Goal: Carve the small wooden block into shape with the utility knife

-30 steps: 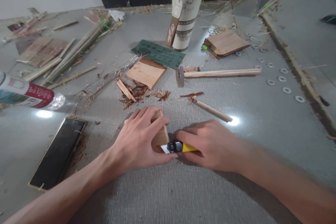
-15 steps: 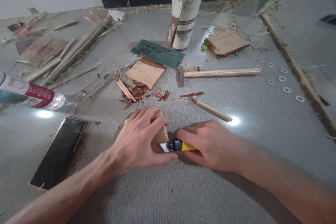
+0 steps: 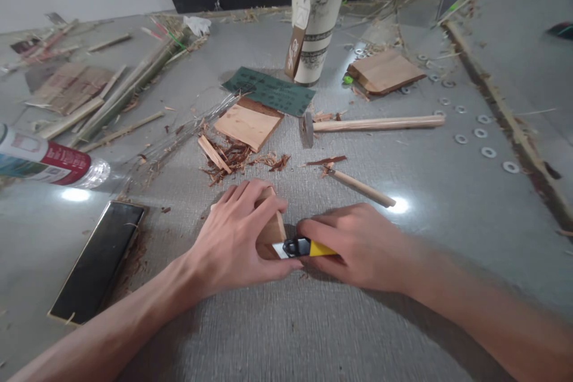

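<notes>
At the near middle of the grey surface [image 3: 290, 334], the left hand [image 3: 235, 239] was clamped over a small wooden block [image 3: 272, 228], its fingers across the top and its thumb along the near side. The right hand [image 3: 353, 242] was closed around a yellow and black utility knife [image 3: 321, 249], whose blade pointed left and lay at the near part of the block, just above the left thumb. Whether the edge had bitten into the wood could not be told.

Just beyond the hands lay a thin wooden stick [image 3: 362, 187] with a dark sliver [image 3: 325, 160] by its far end, and to the left of these a heap of reddish shavings [image 3: 235, 158]. A flat piece of wood [image 3: 248, 125] rested beside the heap, with a green sheet [image 3: 270, 92] right behind it. A hammer [image 3: 376, 125] lay to the right, its head near the sheet. To the left of the left hand were a black phone [image 3: 98, 262] and a bottle [image 3: 49, 158] on its side.

Farther off stood a lidded white cup [image 3: 320, 18]; to its right were a thicker wood piece [image 3: 387, 71] and scattered washers [image 3: 487, 152]. Long sticks [image 3: 134, 77] lay at the far left.
</notes>
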Action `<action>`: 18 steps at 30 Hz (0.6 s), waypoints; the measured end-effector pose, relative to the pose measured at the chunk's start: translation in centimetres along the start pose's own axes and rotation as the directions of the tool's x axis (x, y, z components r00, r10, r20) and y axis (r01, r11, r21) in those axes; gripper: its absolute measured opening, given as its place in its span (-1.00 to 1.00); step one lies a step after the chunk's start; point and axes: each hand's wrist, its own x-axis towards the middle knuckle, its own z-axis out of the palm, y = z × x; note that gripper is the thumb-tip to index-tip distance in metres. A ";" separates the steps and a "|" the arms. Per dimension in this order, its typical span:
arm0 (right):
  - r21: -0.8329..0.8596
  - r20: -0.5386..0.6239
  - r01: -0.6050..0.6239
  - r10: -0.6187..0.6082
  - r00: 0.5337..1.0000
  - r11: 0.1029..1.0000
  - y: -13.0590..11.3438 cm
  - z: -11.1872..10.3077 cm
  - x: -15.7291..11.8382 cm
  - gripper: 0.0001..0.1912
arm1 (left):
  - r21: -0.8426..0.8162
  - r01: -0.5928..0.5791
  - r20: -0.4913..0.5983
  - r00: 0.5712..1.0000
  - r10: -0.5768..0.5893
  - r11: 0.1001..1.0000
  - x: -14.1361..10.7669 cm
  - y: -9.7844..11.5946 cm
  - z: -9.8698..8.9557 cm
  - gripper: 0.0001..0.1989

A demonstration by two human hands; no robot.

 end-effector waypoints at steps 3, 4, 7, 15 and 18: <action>0.003 -0.002 0.001 -0.001 1.000 1.000 0.0 0.0 0.1 -0.74 | 0.004 0.000 0.002 1.000 0.000 1.000 0.0 0.0 0.0 -0.37; 0.003 -0.002 0.001 -0.001 1.000 1.000 0.0 0.0 0.1 -0.74 | 0.005 -0.002 0.001 1.000 0.002 1.000 0.0 0.0 0.0 -0.38; -0.001 -0.009 -0.001 0.001 1.000 1.000 0.0 0.0 0.1 -0.75 | 0.005 -0.007 -0.001 1.000 0.007 1.000 0.0 0.0 0.0 -0.38; -0.006 -0.015 0.001 -0.001 1.000 1.000 0.0 0.1 0.2 -0.78 | 0.004 -0.004 0.006 1.000 0.004 1.000 0.0 -0.1 0.0 -0.39; -0.018 -0.018 0.000 0.000 1.000 1.000 0.0 0.1 0.2 -0.80 | 0.008 -0.008 0.012 1.000 0.008 1.000 -0.1 -0.1 0.0 -0.41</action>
